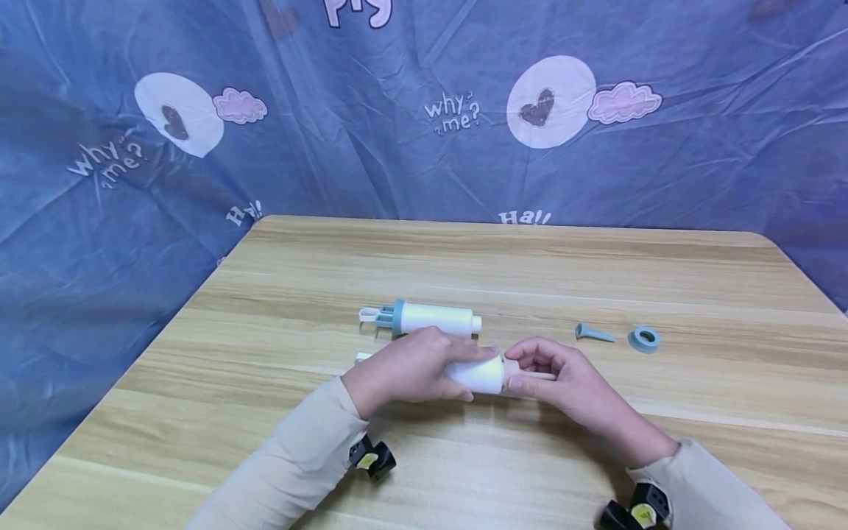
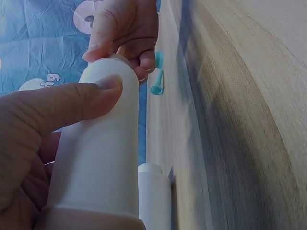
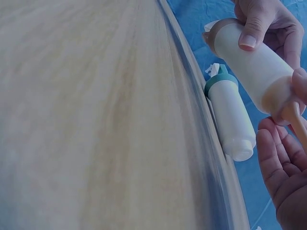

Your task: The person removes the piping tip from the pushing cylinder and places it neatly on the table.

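Note:
My left hand point(image 1: 417, 368) grips a white cylinder point(image 1: 482, 375) from above, its thumb lying along the side in the left wrist view. The cylinder lies roughly level, with a pinkish collar point(image 3: 219, 29) at its far end in the right wrist view. At the other end, the thumb and fingers of my right hand point(image 1: 570, 379) pinch the pinkish cap from which a thin tapered nozzle point(image 3: 293, 115) sticks out. Fingers partly hide where cap and cylinder meet. Behind them lies a second white cylinder point(image 1: 437, 319) with a blue collar and handle point(image 1: 386, 316).
A small blue tapered nozzle point(image 1: 594, 333) lies on the wooden table point(image 1: 503, 272), right of both hands. Next to it is a blue ring cap point(image 1: 644, 339). A blue printed cloth point(image 1: 371, 147) hangs behind the table.

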Demonstrator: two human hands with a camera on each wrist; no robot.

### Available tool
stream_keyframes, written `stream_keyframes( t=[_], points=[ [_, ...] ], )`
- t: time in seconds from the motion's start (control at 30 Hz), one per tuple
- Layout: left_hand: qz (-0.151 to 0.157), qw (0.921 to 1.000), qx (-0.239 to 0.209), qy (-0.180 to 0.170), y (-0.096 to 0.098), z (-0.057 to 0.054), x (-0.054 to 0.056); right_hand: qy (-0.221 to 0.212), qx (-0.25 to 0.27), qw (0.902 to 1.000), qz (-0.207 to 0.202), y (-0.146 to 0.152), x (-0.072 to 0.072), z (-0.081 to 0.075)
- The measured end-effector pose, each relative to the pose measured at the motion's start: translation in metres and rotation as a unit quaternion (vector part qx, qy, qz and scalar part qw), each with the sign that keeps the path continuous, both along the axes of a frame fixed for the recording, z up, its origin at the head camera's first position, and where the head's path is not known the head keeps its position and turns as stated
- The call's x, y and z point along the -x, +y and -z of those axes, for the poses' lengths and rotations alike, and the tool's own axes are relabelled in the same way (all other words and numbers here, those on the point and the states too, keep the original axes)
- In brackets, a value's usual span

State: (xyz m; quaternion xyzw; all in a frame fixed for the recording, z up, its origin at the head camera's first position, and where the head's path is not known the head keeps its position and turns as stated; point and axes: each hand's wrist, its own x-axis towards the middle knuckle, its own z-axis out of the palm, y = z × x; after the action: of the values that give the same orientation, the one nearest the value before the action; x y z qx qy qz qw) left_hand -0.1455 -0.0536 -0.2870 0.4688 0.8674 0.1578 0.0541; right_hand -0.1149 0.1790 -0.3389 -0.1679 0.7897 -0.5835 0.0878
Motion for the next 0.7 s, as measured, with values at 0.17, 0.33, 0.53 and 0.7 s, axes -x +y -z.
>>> stream_keyframes(
  t=[0.17,0.33,0.53,0.7],
  points=[
    [0.002,1.0,0.001,0.0,0.0001,0.0002,0.0005,0.012,-0.007,0.9999,0.003,0.0008,0.0,0.0008],
    [0.005,1.0,-0.003,0.001,-0.0001,0.0008,0.0013,0.031,-0.01,0.9994,0.011,0.0007,-0.0008,0.0005],
    [0.007,1.0,-0.005,0.0,-0.0006,0.0005,0.0018,0.044,-0.008,0.9989,0.017,0.0003,-0.0014,0.001],
    [0.007,0.9999,-0.006,-0.003,-0.0013,0.0003,0.0015,0.046,0.0,0.9989,0.013,0.0005,-0.0017,0.0016]
  ],
)
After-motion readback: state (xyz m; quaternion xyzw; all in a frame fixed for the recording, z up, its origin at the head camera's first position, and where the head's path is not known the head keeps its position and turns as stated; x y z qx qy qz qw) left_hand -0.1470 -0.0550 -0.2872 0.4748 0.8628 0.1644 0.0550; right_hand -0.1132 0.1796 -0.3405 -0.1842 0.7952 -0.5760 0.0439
